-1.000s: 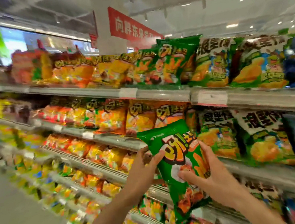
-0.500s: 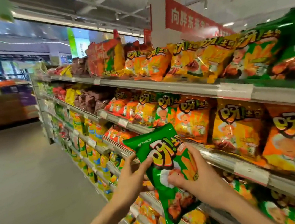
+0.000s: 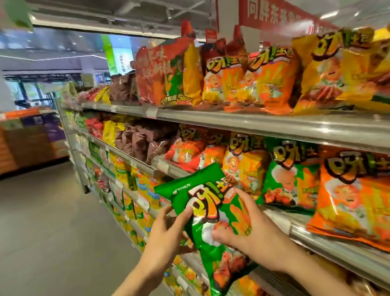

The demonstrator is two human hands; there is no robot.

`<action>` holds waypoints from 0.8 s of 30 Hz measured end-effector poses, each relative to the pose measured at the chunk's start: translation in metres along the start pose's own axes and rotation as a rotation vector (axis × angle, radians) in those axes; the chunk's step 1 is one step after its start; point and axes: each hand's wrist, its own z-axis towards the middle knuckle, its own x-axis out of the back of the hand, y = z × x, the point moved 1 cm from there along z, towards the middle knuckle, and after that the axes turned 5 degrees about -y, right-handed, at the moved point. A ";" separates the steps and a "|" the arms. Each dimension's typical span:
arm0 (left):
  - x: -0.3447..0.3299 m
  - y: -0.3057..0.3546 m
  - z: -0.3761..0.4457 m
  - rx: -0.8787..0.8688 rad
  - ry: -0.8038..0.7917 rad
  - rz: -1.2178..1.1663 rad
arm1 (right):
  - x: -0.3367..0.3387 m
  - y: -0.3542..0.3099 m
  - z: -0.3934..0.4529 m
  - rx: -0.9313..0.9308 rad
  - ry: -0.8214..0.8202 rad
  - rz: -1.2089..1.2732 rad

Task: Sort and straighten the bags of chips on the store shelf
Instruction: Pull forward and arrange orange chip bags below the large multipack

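- Left hand point(image 3: 162, 238): we grip the left edge of the green bag point(image 3: 211, 229), thumb on its front face and the other fingers curled behind it.
- Green bag: it sits between our two hands, off the shelf, tilted with its top to the upper left and its bottom seam hanging below the grip. We judge it to be in transit, not yet placed.
- Right hand point(image 3: 251, 233): we clasp the bag's right side, thumb pressed into the front and fingers wrapped over its right edge.
- Middle shelf point(image 3: 323, 238): its front rail runs just right of the grip. Up and to the right of our right hand stands a second green bag point(image 3: 289, 180), with orange bags point(image 3: 365, 200) on both sides of it.
- Top shelf point(image 3: 284, 124): above the grip, its orange and yellow bags lean at uneven angles and overhang the rail.
- Status: we judge the task to be at an early or middle stage. One bag is in hand; the shelved green one looks like its matching group, though we cannot confirm the flavour. Placing this bag and straightening the leaning rows remain.
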 end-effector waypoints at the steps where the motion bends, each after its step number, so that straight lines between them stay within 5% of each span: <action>1: 0.009 -0.001 0.012 0.004 -0.002 -0.005 | -0.004 0.000 0.014 -0.004 0.003 -0.009; 24: 0.254 -0.004 0.334 -0.010 -0.191 -0.009 | -0.179 -0.018 0.363 -0.132 0.378 -0.243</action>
